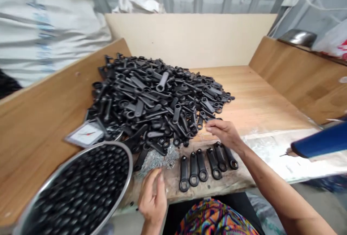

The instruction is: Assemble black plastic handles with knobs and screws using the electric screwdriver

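My right hand (223, 133) is at the near right edge of a big heap of black ring-ended levers (162, 101). Its fingers are pressed together beside some levers; whatever lies between them is hidden. My left hand (153, 196) is by the table's front edge, just short of a small pile of silvery screws (157, 160). The thumb and fingers there are curled together, and I cannot make out what they hold. Between the hands, several black levers (193, 170) lie in a row, ring ends towards me.
A large metal-rimmed bowl (131, 162) full of shiny black pieces stands at the front left. Behind it lies a small dial scale (84, 134). A blue power screwdriver (321, 143) points in from the right. Wooden boards (189, 40) wall the table.
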Tool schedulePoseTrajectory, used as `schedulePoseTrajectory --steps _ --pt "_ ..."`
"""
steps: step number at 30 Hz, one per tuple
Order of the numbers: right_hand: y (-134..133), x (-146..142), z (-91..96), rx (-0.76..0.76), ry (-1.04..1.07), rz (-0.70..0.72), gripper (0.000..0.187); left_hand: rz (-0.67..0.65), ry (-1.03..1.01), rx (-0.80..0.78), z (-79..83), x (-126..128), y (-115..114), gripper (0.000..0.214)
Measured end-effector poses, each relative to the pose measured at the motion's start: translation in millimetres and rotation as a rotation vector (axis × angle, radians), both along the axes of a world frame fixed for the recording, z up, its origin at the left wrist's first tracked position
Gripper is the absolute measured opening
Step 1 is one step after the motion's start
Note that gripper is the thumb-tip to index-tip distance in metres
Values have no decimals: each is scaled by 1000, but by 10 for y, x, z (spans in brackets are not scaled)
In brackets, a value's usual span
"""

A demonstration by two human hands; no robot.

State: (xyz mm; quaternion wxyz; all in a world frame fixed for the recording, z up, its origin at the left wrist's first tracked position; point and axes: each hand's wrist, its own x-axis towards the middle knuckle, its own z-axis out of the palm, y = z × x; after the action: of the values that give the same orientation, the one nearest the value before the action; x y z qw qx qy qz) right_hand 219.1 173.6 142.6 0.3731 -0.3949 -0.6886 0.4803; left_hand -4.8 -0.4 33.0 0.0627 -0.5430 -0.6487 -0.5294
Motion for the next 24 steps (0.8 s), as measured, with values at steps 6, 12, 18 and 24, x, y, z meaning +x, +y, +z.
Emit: schedulePoseTrajectory --steps 6,12,18,24 --pt "67 864 -332 -35 -54 -234 19 29 53 -41 63 45 32 22" --pt "10 1006 -522 -113 -69 -143 22 153 91 -84 140 98 68 19" --pt "20 997 -503 -174 -97 29 22 172 58 -153 205 149 91 21" --pt "37 938 -508 -177 -143 97 20 270 -21 -186 210 201 93 25"
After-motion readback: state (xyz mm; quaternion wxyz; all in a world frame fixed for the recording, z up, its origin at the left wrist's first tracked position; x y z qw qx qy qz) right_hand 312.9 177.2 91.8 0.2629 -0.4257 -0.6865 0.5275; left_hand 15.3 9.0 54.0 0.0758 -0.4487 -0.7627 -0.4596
